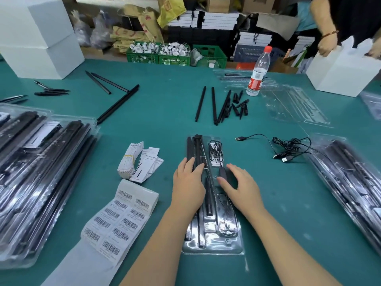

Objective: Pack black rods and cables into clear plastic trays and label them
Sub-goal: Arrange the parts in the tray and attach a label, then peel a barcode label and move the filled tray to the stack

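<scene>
our left hand (188, 182) and right hand (240, 187) press flat, fingers straight, on the tray (212, 247); holding nothing; rods (208, 200) partly hidden beneath.

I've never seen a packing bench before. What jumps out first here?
Two hands, left hand and right hand, press flat on a clear plastic tray of black rods at centre. Stacks of filled trays flank the green table, and a sheet of barcode labels lies left of the hands.

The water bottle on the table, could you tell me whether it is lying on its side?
No, the water bottle stands upright with its red cap on top, on the green table beyond the loose black rods.
</scene>
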The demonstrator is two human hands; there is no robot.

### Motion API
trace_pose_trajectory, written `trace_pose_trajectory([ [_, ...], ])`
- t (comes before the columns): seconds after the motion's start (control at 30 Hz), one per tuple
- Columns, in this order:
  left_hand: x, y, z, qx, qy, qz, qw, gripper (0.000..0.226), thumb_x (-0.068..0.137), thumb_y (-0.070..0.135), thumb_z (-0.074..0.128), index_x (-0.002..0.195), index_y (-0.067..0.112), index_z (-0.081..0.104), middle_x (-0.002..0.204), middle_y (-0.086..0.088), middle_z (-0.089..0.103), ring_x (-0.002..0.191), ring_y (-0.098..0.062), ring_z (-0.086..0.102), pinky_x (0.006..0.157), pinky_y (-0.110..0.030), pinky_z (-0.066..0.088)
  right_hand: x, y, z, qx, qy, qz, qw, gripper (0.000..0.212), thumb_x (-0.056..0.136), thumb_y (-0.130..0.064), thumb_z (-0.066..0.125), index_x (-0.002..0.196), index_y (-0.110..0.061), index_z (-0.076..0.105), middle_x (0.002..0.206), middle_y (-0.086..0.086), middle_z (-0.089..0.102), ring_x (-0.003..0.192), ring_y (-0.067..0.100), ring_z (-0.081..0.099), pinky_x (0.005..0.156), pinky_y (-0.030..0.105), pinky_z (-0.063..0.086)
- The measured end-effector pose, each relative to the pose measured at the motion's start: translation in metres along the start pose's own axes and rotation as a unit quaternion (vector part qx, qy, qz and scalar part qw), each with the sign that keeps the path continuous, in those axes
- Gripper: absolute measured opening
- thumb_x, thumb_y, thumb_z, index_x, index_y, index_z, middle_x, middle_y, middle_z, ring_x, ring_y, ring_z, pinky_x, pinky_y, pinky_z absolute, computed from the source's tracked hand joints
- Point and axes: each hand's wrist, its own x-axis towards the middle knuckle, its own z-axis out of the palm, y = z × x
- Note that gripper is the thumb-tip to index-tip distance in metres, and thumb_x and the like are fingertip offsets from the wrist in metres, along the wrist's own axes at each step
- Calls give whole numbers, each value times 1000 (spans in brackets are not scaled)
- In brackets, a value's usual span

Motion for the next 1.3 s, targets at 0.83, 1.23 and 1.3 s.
trace_pose_trajectory([
  [0.83,-26,-92,-155,118,-189,42,974,29,89,21,63,110,41,67,96,23,65,106,-11,34,90,-32,28,4,-13,-15,104,-97,71,987,43,100,-58,34,131,-37,56,125,-24,54,132,11,39,108,32,27],
  [1.23,-32,-84,-185,-78,-76,71,991,29,91,11,67,86,40,70,85,21,69,83,6,62,70,-5,43,-39,-126,-8,261,-125,-36,957,32,93,-36,65,123,-42,56,119,-26,62,110,-11,56,93,11,43],
  [1.3,-33,-79,-187,-110,-58,86,988,32,92,11,67,86,42,70,86,21,71,85,5,63,73,-7,44,-52,-145,14,267,-180,-38,946,52,90,-35,69,137,-34,48,129,-19,59,119,-5,55,103,19,42],
])
